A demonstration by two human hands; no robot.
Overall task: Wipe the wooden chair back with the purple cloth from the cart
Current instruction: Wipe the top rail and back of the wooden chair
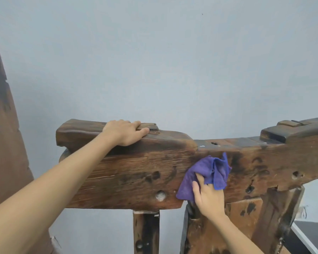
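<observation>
The wooden chair back [136,173] is a thick, dark, weathered beam running across the middle of the view on rough posts. My left hand [125,132] grips its top edge at the left, fingers curled over a small wooden block. My right hand [207,195] presses the crumpled purple cloth [204,173] flat against the front face of the beam near its middle. The cloth bunches above and left of my fingers. The cart is out of view.
A pale blue-grey wall [163,61] stands close behind the chair. Another tall wooden piece [2,143] rises at the left edge. A dark surface with a white edge [312,233] shows at the lower right. Wooden posts [146,233] hold up the beam below.
</observation>
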